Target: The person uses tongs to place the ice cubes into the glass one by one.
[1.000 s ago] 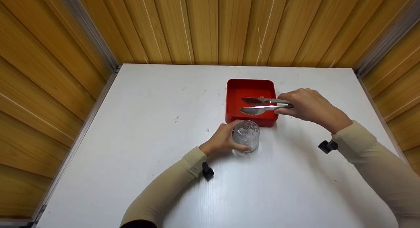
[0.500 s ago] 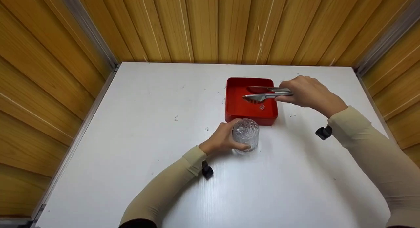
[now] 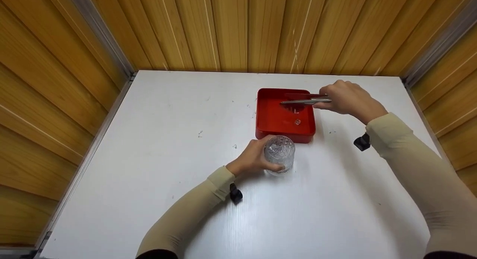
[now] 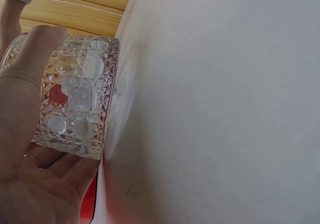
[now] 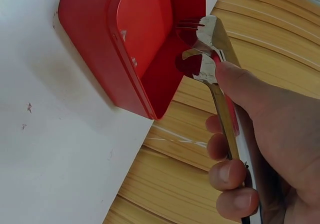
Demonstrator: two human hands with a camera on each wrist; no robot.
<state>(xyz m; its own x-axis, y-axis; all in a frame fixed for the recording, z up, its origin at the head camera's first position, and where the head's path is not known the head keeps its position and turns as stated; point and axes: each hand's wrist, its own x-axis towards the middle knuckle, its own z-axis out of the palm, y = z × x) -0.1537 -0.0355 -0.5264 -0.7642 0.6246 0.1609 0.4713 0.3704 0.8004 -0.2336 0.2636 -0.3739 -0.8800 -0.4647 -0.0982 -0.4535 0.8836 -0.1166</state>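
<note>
My left hand (image 3: 253, 158) grips a clear cut-glass tumbler (image 3: 280, 152) from its left side, on the table just in front of a red square box (image 3: 261, 134). Through its patterned wall, in the left wrist view, some clear blocky shapes show; whether they are loose pieces inside, I cannot tell. My right hand (image 3: 350, 100) holds metal tongs (image 5: 222, 104) over the box's right wall. The tongs' toothed heads reach over the inside, slightly apart, with nothing visible between them. A small clear cube (image 3: 297, 122) lies on the box floor, nearer me than the tongs.
The white table (image 3: 167, 139) carries small dark specks. Wood-panelled walls (image 3: 223, 31) close in the back and both sides. A black wrist device (image 3: 235, 193) sits at the left cuff, another black device (image 3: 362, 142) at the right.
My right hand has moved the tongs away from me, from above the box's front half toward its back right. The cube now shows uncovered. Left hand and tumbler have stayed put.
</note>
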